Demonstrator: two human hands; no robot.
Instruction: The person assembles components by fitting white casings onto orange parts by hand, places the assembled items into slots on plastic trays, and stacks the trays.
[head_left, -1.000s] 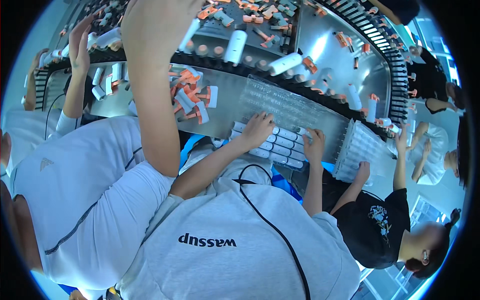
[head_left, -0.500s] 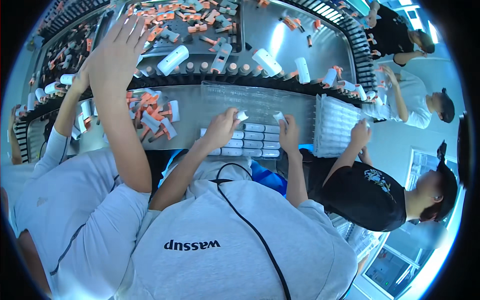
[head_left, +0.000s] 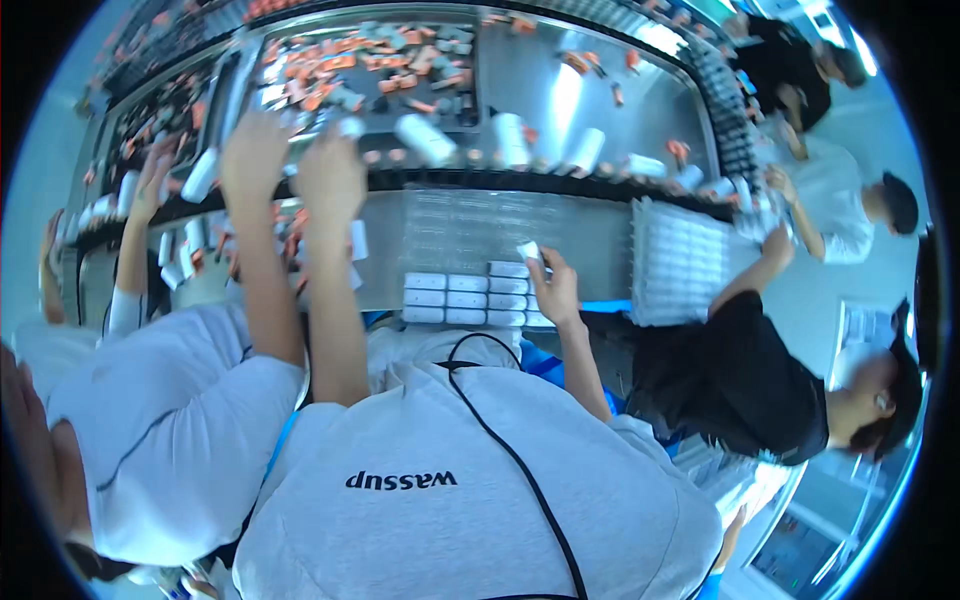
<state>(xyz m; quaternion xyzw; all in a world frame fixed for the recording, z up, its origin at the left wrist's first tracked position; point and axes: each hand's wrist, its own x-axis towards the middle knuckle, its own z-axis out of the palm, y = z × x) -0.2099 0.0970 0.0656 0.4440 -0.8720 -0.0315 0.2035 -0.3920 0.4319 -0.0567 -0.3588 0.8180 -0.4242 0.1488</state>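
At the near edge of the steel surface (head_left: 600, 235), about mid-length, the right hand (head_left: 556, 292) is pinched shut on a small white box (head_left: 527, 250), thumb and fingertips gripping it at its top. The box sits just above and beyond the hand, toward the far side. The block of white boxes (head_left: 465, 298) lies immediately left of the hand, packed in tidy rows w/ long axes running along the surface edge. The block's right end is touching or nearly touching the hand, so the right hand is much the nearer one to it.

The left hand (head_left: 330, 180) is well apart, stretched up-left to the dark belt rail (head_left: 450, 178), where white tubes (head_left: 425, 138) and orange-capped pieces (head_left: 320, 85) lie scattered. It's motion-blurred, so can't tell if it's closed on anything.

Further out:
- A stack of white trays (head_left: 680, 262) stands at the right end of the surface.
- A co-worker's hand (head_left: 252, 155) reaches to the belt just left of the left hand.
- Another person in a black shirt (head_left: 740, 380) leans in from the right.
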